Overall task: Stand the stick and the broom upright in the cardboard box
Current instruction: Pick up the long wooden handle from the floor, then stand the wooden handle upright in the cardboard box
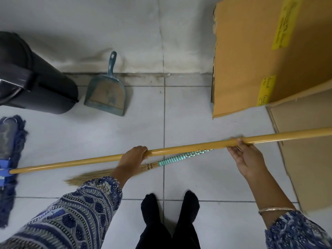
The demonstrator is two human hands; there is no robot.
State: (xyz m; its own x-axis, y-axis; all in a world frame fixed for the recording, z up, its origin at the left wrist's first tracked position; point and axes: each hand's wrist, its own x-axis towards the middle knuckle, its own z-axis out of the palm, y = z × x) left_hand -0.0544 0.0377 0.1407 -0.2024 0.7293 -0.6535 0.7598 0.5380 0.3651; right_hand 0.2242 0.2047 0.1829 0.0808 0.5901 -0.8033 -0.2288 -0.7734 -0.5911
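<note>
So you're holding the long yellow wooden stick (179, 149) pretty much level above the white tiled floor (197, 114), running from the blue mop head (9, 159) at its far left end all the way past the tall brown cardboard box (251, 60). Your left hand (133, 156) is wrapping over the stick from above, grip curled shut around it, left of the box. Your right hand (245, 157) is sitting under the stick closer to the box, palm up, thumb pressing on top, fingers (233, 151) loosely cupping it and what looks like the tip of the broom handle along with it.

The straw broom with the teal-and-white woven handle (172, 159) is hanging just below the stick, slanting down away from the box, bristles trailing low behind your left wrist. The box itself is standing upright against the wall, with flattened cardboard sheets (305, 159) lying on the floor beside it. Well left of the box, a teal plastic dustpan (107, 94) is leaning at the wall next to a black bin (36, 78).
</note>
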